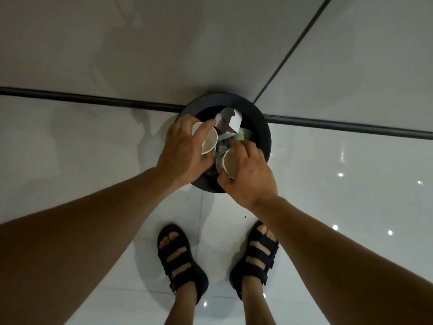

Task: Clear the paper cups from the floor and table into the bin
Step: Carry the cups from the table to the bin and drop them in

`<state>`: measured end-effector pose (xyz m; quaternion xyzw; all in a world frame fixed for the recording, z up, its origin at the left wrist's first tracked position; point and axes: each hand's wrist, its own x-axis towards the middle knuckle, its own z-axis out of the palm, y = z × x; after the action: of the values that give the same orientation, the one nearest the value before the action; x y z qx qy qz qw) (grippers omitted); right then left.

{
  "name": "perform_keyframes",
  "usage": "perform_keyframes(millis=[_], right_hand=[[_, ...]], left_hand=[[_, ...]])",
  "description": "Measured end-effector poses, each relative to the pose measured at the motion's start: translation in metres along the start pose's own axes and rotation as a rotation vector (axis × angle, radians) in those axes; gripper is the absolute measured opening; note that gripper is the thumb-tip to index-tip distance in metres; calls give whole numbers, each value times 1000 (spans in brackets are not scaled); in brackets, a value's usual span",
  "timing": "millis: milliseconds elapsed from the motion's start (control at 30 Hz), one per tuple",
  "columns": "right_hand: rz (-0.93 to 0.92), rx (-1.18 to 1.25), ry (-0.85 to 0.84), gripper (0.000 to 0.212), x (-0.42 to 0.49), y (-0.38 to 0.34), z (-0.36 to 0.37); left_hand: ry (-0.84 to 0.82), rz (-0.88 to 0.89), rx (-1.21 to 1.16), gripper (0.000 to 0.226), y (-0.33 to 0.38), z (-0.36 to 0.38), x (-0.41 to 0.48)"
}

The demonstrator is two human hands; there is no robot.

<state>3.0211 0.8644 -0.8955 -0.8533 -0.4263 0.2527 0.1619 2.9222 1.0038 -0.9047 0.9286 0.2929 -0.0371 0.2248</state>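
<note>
both hands are over the bin, each wrapped round a paper cup. left hand (pixel 185 148) - fingers curled across the outside of the left cup (pixel 209 141), index finger lying over its rim, cup tipped so its open mouth faces the camera and to the right. right hand (pixel 248 174) - fingers and thumb curled round the right cup (pixel 228 164), mouth tipped to the left, towards the other cup. the two cups are near each other but apart, both held above the bin opening, neither lying inside it. a second greyish rim shows just left of the right cup; cannot tell if it is another cup nested there or rubbish below.

glossy white tiled floor (pixel 351 184) fills the lower half, with bright light spots on the right. matte grey surface (pixel 140 43) fills the upper half, split by a diagonal dark seam (pixel 302 41) and bordered by a dark strip (pixel 93 99) running left to right behind the bin.

bin (pixel 262 127) - round, dark, wide rim, standing on the floor against the strip, the near rim partly hidden by the hands.

black strapped left sandal (pixel 180 259) and right sandal (pixel 257 256) stand on the floor near the bin, toes pointing at it.

inside the bin: crumpled white paper (pixel 228 120) at the far side, a small green scrap (pixel 239 136) just below it, other rubbish too dark to make out.
</note>
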Motion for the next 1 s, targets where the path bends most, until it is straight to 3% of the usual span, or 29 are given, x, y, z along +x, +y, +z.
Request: perform_keyframes(millis=[233, 467, 700, 1000], right_hand=[[-120, -173, 129, 71, 13, 28, -9], [-89, -401, -49, 83, 12, 46, 24], [-76, -401, -37, 78, 11, 49, 34], [-95, -326, -51, 82, -6, 45, 19]], left_hand=[[-47, 35, 193, 76, -6, 28, -10], [-41, 107, 335, 78, -11, 49, -21], [-82, 100, 385, 72, -12, 51, -21], [-87, 7, 270, 73, -5, 31, -40]])
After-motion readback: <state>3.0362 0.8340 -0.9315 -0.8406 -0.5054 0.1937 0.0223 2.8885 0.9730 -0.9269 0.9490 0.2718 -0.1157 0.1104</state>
